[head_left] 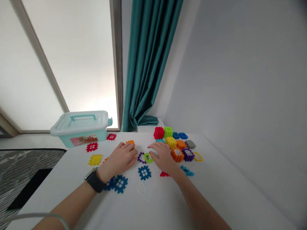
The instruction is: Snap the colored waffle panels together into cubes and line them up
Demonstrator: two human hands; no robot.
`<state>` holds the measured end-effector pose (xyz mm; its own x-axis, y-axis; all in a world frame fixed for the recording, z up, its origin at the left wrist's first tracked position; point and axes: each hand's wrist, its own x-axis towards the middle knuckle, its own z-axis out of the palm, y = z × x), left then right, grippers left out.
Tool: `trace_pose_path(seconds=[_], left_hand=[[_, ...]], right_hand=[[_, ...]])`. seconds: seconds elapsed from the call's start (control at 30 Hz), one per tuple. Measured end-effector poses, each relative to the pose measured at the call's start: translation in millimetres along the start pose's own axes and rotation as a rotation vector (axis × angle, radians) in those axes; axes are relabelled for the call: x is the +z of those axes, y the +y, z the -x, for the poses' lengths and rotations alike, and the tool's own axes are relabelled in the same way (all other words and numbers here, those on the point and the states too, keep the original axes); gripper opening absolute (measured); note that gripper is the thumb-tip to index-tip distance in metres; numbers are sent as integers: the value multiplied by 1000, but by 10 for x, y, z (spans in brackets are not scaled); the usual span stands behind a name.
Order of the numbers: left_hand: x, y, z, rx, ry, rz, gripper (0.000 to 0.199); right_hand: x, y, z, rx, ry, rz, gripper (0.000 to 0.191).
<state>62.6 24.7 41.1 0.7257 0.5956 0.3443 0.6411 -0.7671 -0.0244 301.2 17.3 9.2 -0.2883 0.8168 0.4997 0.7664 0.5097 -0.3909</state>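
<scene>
My left hand [120,158], wearing a black watch, is palm down with bent fingers over orange notched tiles [130,142]. A bit of orange shows between its thumb and fingers; most of that tile is hidden. My right hand [165,157] curls around a small whitish piece [154,152], mostly covered by the fingers. Between the hands lie a purple frame tile [141,158] and a lime green tile [148,157], side by side. Nearer to me are a blue window tile [144,172], more blue tiles [120,184] and a white piece [142,188].
Stacked tiles in red [159,133], lime [168,132], yellow [171,142], orange [177,155] and purple [188,154] stand beyond my right hand. A lidded teal box [82,126] sits at the back left. Yellow [95,159] and red [92,147] tiles lie before it.
</scene>
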Motion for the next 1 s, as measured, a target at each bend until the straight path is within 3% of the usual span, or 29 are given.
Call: trace_pose_path(seconds=[0.2,0.37,0.6,0.83,1.0], left_hand=[[-12,-229,398,-57,-41,5,12],[92,-303,585,-121,-101,59,17],[218,-352,708,-180,-83,137,19],[252,-260,705,-156,-18,238,31],[310,-243,697,-164,-28,262,22]], right_hand=[[266,-247,-69,-39,-168,24,19],[435,-414,-45,-13,-298,55,23],[612,-533,52,-33,-232,34,30],[695,-564,133,-108,-225,51,30],[726,-535,152,-105,-210,50,27]])
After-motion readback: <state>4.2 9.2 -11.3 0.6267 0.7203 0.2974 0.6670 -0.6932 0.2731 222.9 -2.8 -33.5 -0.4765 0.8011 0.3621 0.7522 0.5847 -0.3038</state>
